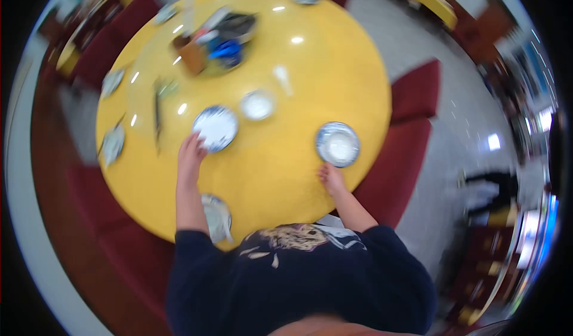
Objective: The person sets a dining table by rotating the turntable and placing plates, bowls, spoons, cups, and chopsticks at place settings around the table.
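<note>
My left hand (pixel 191 155) is closed on the near left rim of a white plate with a blue patterned border (pixel 216 128). To the right of that plate is a small white bowl (pixel 257 105). My right hand (pixel 331 178) is at the near edge of another blue-rimmed plate (pixel 323 151), which has a white bowl (pixel 341 148) on it. The right fingers look curled but are blurred; whether they grip the rim does not show. A white spoon-like piece (pixel 283 79) lies farther back on the yellow round table (pixel 274 181).
Close to my body on the left is a plate setting (pixel 215 215). More settings (pixel 112 144) line the far and left edges. A brown box (pixel 191 56) and a blue item (pixel 227 49) are grouped at the back. Dark red chairs (pixel 396 163) surround the table; a person (pixel 498 191) is at right.
</note>
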`<control>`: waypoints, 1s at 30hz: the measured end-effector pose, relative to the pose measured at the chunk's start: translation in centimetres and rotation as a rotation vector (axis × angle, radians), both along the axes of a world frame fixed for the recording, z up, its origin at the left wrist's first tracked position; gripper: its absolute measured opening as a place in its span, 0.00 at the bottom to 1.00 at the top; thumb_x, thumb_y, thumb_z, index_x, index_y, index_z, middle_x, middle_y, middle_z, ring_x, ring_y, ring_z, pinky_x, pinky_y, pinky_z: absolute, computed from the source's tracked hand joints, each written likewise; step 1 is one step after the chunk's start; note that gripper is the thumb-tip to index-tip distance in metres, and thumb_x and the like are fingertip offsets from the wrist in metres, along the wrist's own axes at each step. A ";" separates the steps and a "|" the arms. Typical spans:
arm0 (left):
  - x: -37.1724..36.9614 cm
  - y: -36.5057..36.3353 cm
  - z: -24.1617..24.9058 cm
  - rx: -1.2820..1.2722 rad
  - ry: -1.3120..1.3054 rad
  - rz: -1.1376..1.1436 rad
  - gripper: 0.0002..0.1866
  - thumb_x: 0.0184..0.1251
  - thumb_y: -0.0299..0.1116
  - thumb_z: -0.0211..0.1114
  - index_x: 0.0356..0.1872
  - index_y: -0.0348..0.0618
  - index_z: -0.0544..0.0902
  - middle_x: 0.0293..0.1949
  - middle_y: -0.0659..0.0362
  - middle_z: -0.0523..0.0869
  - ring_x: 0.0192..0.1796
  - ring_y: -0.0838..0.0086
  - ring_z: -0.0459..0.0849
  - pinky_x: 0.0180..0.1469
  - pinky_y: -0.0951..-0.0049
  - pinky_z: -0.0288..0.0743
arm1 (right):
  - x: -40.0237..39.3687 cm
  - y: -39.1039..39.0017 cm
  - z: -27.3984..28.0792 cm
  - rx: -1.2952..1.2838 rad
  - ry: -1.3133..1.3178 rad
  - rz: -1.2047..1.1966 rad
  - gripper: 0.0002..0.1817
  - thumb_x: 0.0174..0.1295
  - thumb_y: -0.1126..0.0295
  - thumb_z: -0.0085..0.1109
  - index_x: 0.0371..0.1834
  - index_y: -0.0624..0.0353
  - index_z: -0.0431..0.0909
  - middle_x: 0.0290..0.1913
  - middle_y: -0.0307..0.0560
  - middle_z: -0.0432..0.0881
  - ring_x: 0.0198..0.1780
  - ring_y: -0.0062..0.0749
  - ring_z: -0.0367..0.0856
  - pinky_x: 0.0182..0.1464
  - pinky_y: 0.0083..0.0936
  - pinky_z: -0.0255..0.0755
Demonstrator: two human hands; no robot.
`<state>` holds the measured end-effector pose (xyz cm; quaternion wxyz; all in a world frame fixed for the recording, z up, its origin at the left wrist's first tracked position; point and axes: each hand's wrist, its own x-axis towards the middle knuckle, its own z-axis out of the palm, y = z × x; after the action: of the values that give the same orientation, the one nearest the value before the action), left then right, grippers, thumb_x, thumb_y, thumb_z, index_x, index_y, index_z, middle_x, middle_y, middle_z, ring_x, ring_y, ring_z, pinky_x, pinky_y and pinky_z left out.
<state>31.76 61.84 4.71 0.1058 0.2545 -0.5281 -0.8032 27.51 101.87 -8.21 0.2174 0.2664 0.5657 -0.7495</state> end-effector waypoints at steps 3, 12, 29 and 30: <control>0.9 -1.7 2.1 -0.025 -0.011 0.114 0.15 0.62 0.36 0.53 0.47 0.41 0.71 0.34 0.61 0.75 0.29 0.82 0.71 0.32 0.82 0.68 | 0.8 -0.5 0.2 0.021 0.010 -0.043 0.13 0.60 0.58 0.45 0.37 0.56 0.68 0.29 0.37 0.72 0.26 0.20 0.70 0.25 0.15 0.63; 0.3 -10.8 -2.7 -0.448 -0.228 0.334 0.20 0.57 0.39 0.56 0.48 0.40 0.70 0.41 0.56 0.76 0.38 0.71 0.76 0.41 0.75 0.70 | 0.8 -1.1 0.9 0.088 0.037 -0.050 0.13 0.60 0.58 0.47 0.37 0.56 0.66 0.27 0.35 0.72 0.25 0.20 0.70 0.22 0.13 0.60; -1.2 -17.2 -7.6 -0.978 -0.958 0.317 0.24 0.52 0.42 0.59 0.52 0.49 0.71 0.49 0.50 0.71 0.52 0.59 0.71 0.52 0.64 0.68 | 1.1 -0.8 0.0 0.286 0.125 0.059 0.12 0.60 0.61 0.48 0.32 0.58 0.65 0.23 0.42 0.73 0.19 0.21 0.72 0.18 0.14 0.64; -1.4 -17.4 -7.7 -0.990 -0.969 0.307 0.24 0.52 0.42 0.60 0.51 0.50 0.71 0.49 0.51 0.71 0.51 0.59 0.72 0.51 0.65 0.68 | 1.1 -0.9 0.0 0.295 0.127 0.054 0.12 0.60 0.61 0.48 0.32 0.58 0.65 0.23 0.42 0.73 0.18 0.21 0.72 0.18 0.14 0.64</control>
<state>30.37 44.41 -2.98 0.0741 0.5768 -0.7769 -0.2413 28.66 100.98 -8.23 0.1597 0.2321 0.6893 -0.6674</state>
